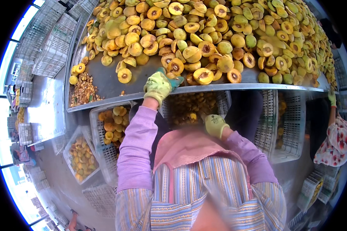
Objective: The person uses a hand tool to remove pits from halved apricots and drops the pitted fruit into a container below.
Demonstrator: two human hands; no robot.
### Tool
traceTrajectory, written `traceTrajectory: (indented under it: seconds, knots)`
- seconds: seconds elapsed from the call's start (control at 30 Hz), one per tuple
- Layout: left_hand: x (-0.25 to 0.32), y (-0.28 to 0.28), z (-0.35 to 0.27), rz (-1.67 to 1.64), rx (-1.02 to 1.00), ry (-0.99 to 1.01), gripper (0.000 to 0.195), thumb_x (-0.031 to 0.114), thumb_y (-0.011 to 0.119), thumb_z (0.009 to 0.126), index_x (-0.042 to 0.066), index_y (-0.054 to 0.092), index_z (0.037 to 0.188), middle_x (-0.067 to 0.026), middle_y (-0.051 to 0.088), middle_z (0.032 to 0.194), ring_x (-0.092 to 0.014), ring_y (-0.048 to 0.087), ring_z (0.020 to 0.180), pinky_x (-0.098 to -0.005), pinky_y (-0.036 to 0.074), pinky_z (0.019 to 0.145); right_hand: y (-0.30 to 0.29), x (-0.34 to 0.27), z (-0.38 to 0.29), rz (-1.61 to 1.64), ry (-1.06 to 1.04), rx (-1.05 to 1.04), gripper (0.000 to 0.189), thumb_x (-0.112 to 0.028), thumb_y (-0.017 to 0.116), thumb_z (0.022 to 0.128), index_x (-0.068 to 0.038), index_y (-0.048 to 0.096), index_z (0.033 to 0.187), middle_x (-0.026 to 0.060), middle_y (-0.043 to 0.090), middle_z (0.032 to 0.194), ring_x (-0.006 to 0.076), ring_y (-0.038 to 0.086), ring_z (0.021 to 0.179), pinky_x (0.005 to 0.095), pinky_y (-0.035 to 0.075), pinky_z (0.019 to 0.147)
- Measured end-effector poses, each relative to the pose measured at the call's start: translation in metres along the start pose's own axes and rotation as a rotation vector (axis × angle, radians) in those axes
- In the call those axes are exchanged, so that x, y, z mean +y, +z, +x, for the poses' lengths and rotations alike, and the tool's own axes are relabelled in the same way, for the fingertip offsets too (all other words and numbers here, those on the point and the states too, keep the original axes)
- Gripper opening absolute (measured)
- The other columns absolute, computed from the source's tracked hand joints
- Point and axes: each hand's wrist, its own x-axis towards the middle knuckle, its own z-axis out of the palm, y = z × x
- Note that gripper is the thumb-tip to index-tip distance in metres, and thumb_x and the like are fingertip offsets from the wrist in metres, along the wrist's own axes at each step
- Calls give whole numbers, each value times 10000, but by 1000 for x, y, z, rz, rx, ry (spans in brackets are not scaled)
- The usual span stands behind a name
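Observation:
My left hand [159,86], in a pale yellow glove with teal fingertips, is at the front rim of a metal table [138,93]. Its thumb and fingers close around a stone-fruit half [171,75], which they partly cover. A large heap of halved yellow stone fruit [190,55] lies just beyond, some halves with the pit still in. My right hand [216,124], gloved alike, hangs below the rim over a plastic crate [224,102] of dark pits and fruit pieces. Its fingertips are blurred, so I cannot tell whether they hold anything.
Loose pits [85,89] lie at the table's left corner. White crates of fruit [97,121], [81,158] stand on the floor to my left, and another crate [289,127] to my right. A co-worker's gloved hand [332,98] rests at the table's right end. Stacked crates [53,49] stand far left.

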Motion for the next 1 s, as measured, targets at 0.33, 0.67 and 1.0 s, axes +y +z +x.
traceTrajectory:
  seconds: [0.33, 0.67, 1.0]
  knots:
    - [-18, -32, -55, -1894, -147, 30, 403, 302, 583, 954, -10, 535, 1203, -164, 667, 1024, -207, 647, 667, -291, 541, 555, -11, -7, -9, -174, 67, -186, 328, -212, 564, 868, -3, 630, 1111, 195, 701, 843, 345, 696, 782, 436, 539, 675]
    - [31, -14, -101, -1273, 175, 384, 375, 306, 456, 1031, -12, 581, 1185, -106, 661, 1073, -190, 677, 905, -322, 575, 767, -103, -47, -40, 865, -147, 532, 616, 27, 623, 784, -29, 462, 1376, 213, 639, 1139, 346, 635, 1018, 385, 514, 846]
    - [50, -3, -115, -1333, 69, 374, 207, 59, 608, 940, 14, 597, 1142, -117, 670, 1080, -193, 658, 972, -311, 546, 829, -86, -42, -35, 782, -96, 630, 540, -14, 600, 799, -62, 527, 1332, 210, 678, 961, 365, 663, 857, 397, 528, 736]
